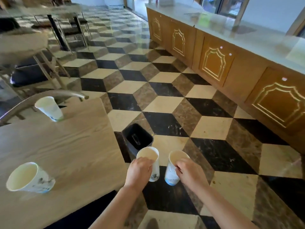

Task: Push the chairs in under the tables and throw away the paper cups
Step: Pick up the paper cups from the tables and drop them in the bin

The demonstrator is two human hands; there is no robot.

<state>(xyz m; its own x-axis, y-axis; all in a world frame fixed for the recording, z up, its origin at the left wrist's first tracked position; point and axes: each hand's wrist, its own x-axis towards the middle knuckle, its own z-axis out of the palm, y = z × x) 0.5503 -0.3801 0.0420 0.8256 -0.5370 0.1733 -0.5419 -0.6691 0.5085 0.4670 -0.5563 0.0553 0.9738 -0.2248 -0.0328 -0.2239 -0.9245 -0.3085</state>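
Two cups are in the hands, held upright over the floor just beside the counter's right edge. The left hand curls round the left cup near its rim, fingers wrapped on its side; the right hand grips the right cup the same way. Both cups stand close together, apart by a narrow gap, their open mouths up.

Just beyond them, on the floor against the counter's corner, sits a black bin — open, with something small lying in its bottom.

Two more cups remain on the counter: a near cup at the left and a far cup by the far edge — well apart from each other.

Behind the far cup a chair back curves along the counter's edge. A wooden cabinet with a pale top runs along the right.
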